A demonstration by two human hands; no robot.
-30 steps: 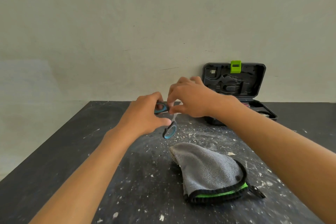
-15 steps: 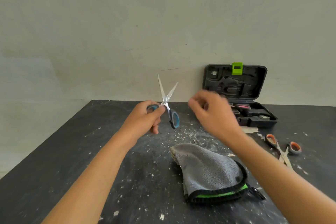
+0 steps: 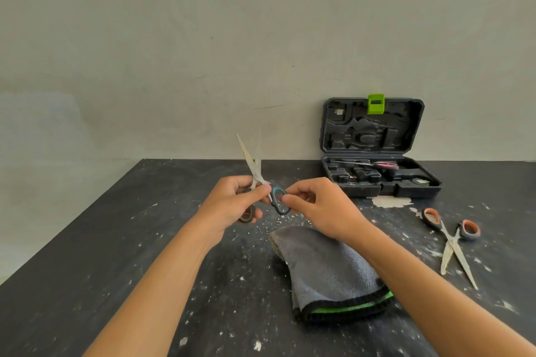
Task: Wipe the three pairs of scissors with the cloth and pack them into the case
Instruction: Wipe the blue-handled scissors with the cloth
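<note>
My left hand (image 3: 232,201) holds the blue-handled scissors (image 3: 255,171) upright above the table, blades pointing up and slightly apart. My right hand (image 3: 322,206) pinches the other blue handle loop (image 3: 279,200). A grey cloth (image 3: 327,269) with a black and green edge lies folded on the table below my right wrist. Orange-handled scissors (image 3: 449,238) lie open on the table at the right. The black case (image 3: 377,180) stands open at the back, its lid up, with red-handled scissors (image 3: 380,164) inside.
The dark table (image 3: 116,255) is speckled with white dust and crumbs. A pale patch of debris (image 3: 388,201) lies in front of the case. A plain wall stands right behind the table. The table's left edge runs diagonally at the left.
My right hand left the scissors, swung away, then came back and took hold of the right handle loop. The blades have closed partly and stay pointing up.
</note>
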